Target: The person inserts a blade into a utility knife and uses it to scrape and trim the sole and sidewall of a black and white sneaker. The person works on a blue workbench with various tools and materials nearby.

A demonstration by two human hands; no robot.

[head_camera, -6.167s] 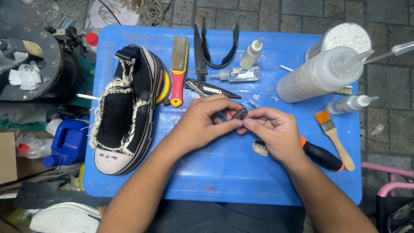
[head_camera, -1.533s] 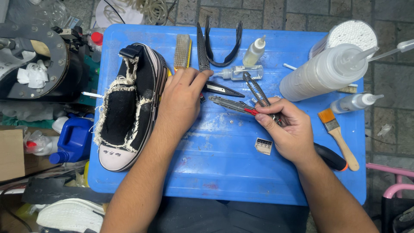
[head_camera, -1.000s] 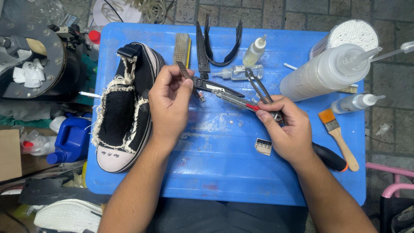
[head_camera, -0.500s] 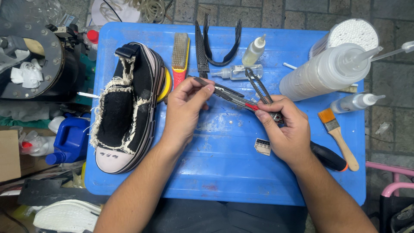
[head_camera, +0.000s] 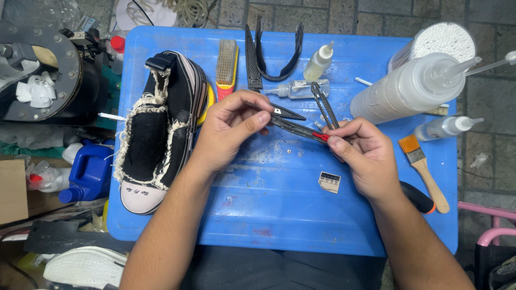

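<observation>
1. the left hand (head_camera: 228, 129) pinches the pointed tip end of a pair of dark pliers (head_camera: 301, 129) with red on the handles; its grip is clamped on that tool, thumb and fingers together.
2. the right hand (head_camera: 363, 156) holds the handle end of the same pliers, grip clamped on it, one handle sticking up past the fingers.
3. the pliers are held just above the middle of the blue bench (head_camera: 301, 225), between the two hands.
4. a black frayed shoe (head_camera: 156, 134) lies on its side at the bench's left, near the left hand.
5. a brush (head_camera: 227, 67), small glue bottles (head_camera: 318, 62), a large clear squeeze bottle (head_camera: 411, 88) and a paintbrush (head_camera: 424, 169) lie around.
</observation>
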